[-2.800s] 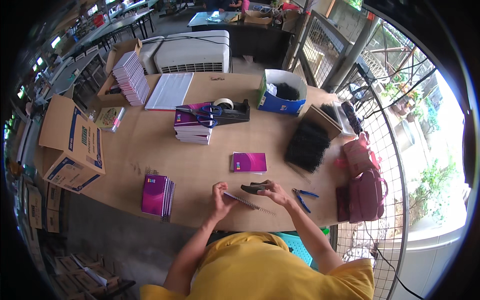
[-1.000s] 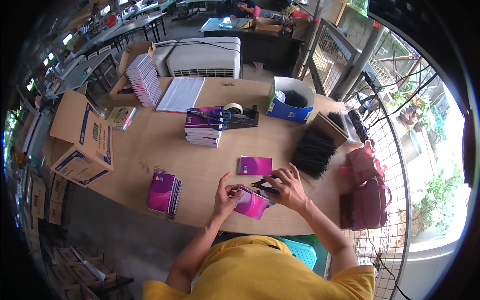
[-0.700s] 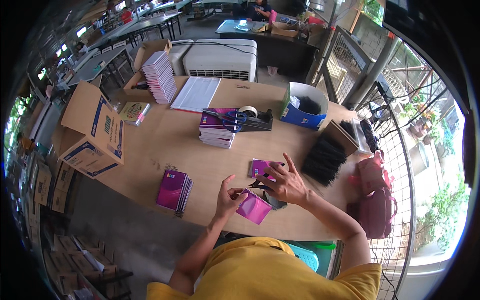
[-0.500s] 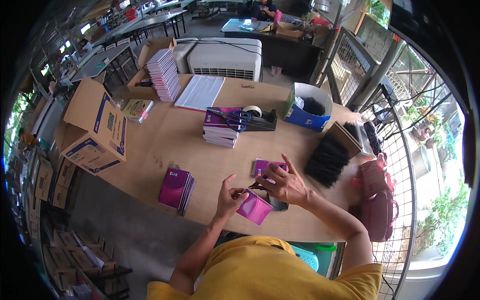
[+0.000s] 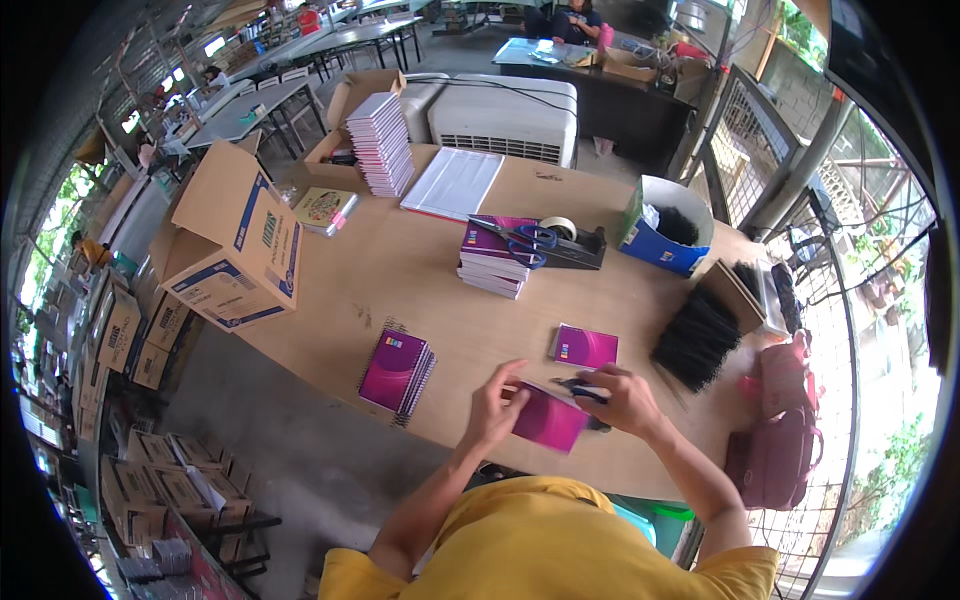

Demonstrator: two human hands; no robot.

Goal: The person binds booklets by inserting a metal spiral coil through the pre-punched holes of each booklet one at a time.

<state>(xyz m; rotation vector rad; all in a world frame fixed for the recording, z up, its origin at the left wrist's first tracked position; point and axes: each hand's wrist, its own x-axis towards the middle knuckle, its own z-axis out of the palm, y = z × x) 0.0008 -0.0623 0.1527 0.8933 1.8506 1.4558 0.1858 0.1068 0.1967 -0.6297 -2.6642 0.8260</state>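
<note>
My left hand (image 5: 494,405) is closed on the left edge of a small purple notebook (image 5: 550,421), thumb on its cover, tilted above the near table edge. In my right hand (image 5: 625,400) is a dark-handled pair of pliers (image 5: 583,390), its jaws by the notebook's upper edge. Behind my hands lies another purple notebook (image 5: 587,347). A stack of spiral-bound purple notebooks (image 5: 395,368) stands to the left, wire coils along its sides. Farther back, blue-handled scissors (image 5: 524,240) rest on a pile of purple notebooks (image 5: 492,273).
Next to that pile stands a black tape dispenser (image 5: 578,250). A blue bin (image 5: 665,245) and a heap of black coils (image 5: 697,342) occupy the right side. An open cardboard box (image 5: 235,255), a tall book stack (image 5: 380,145) and a white tray (image 5: 455,182) stand at left and back.
The view has swung, so the table appears farther right. My right hand's raised fingers have curled down around the pliers. The notebook remains in my left hand.
</note>
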